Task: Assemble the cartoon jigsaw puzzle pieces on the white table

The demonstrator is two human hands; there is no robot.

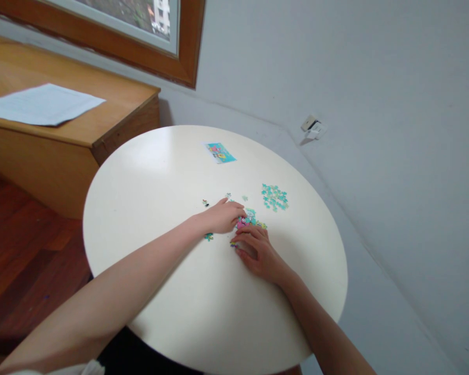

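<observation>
A partly assembled jigsaw puzzle (250, 214) in pink, teal and yellow lies flat on the round white table (172, 182). My left hand (223, 215) reaches over its left edge, fingers stretched forward and tips touching it. From the right, my right hand (258, 251) curves over the near side of the puzzle. Its thumb and index finger meet at a small multicoloured puzzle piece (233, 244). Both hands hide part of the puzzle. Near my left wrist is a loose teal piece (208, 237); a darker piece (205, 203) lies beyond it.
A pile of teal puzzle pieces (274, 197) sits to the right. Farther back is a picture card (220, 153). Two small pieces lie just past my left hand. Paper sheets (42, 104) rest on a wooden cabinet (128, 99) at left. The wall (375, 130) carries a socket with a plug.
</observation>
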